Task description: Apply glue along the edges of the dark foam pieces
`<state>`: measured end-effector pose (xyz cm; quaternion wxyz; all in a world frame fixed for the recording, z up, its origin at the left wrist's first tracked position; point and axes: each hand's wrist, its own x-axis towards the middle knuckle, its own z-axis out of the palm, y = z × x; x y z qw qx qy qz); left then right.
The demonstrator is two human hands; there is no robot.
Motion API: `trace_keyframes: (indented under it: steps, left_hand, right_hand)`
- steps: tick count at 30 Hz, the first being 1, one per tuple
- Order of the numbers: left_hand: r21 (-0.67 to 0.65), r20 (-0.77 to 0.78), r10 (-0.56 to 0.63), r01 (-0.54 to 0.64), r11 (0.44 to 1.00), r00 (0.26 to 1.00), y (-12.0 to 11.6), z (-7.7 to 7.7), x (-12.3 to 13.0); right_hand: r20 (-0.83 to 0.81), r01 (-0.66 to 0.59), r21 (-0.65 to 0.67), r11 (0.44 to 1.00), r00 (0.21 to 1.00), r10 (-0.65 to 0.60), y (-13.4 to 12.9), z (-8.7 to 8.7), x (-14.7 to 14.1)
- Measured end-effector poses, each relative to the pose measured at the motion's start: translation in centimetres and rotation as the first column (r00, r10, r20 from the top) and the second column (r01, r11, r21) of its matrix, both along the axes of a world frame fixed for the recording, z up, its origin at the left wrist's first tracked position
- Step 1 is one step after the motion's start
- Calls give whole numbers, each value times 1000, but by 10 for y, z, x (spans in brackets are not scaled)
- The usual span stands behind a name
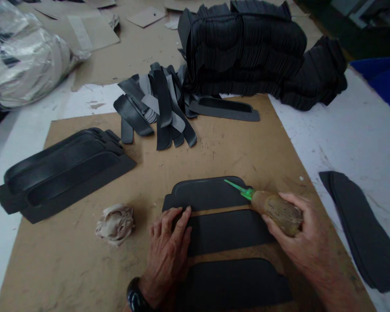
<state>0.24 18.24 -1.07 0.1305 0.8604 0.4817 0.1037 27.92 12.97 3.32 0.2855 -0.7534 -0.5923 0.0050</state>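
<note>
Three black shaped pieces lie one below another on the brown board: a top piece (208,193), a middle piece (227,232) and a bottom piece (234,284). My left hand (170,242) rests with its fingertips on the lower left edge of the top piece and beside the middle one, fingers spread. In my right hand (299,229) is a brownish bottle (277,212), gripped around its body. Its green nozzle (237,187) points left, over the right part of the top piece. Whether the tip touches the surface, I cannot tell.
A crumpled cloth (115,224) lies left of my left hand. Stacked black pieces (68,171) sit at the left, more pieces (360,229) at the right. Loose strips (164,104) and a large black stack (243,47) are at the back, plastic wrap (26,56) back left.
</note>
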Motion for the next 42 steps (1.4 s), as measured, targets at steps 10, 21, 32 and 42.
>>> trace_keyframes:
  steps: [10,21,32,42]
  left_hand:
    - [9,-4,0,0,1000,1000,1,-1,1]
    - [15,15,19,-19,1000,1000,1,1,3]
    - [11,-17,-3,4,1000,1000,1,2,5]
    - [22,-17,5,-5,1000,1000,1,2,4]
  right_hand:
    - [-12,76,-58,995,997,-77,-12,4,13]
    - [-9,129,-57,990,992,-129,-24,5,14]
    - [13,177,-87,980,984,-176,-35,10,6]
    - [-43,230,-91,969,971,-235,-40,10,4]
